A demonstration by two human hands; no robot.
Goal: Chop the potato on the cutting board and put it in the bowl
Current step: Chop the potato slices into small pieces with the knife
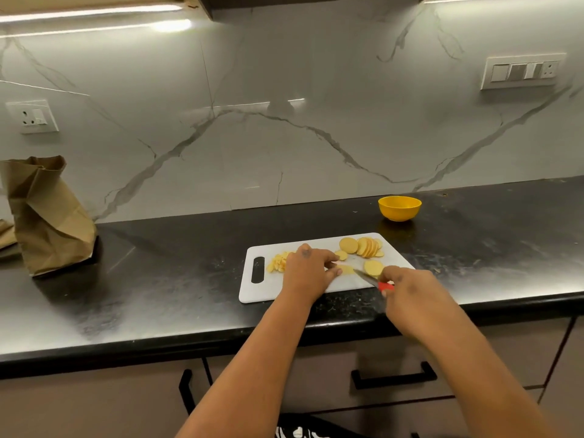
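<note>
On board (319, 292) centre, your left hand (308, 270) pins slice (346, 269); right hand (407, 286) grips knife (366, 277), blade pointing left toward it.

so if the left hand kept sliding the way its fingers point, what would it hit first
Probably the small potato slice just past the left hand fingertips, then the fanned slices; depth is hard to judge.

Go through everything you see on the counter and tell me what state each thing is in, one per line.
Cutting board: flat on the counter.
Potato slices: round, fanned at the board's far right.
Chopped pieces: piled near the board's handle slot.
Knife: blade tip down on the board.
Left hand: fingers pressing a slice.
Right hand: gripping the knife's red handle.
Bowl: upright, no potato visible inside.
Paper bag: crumpled, standing.
</note>
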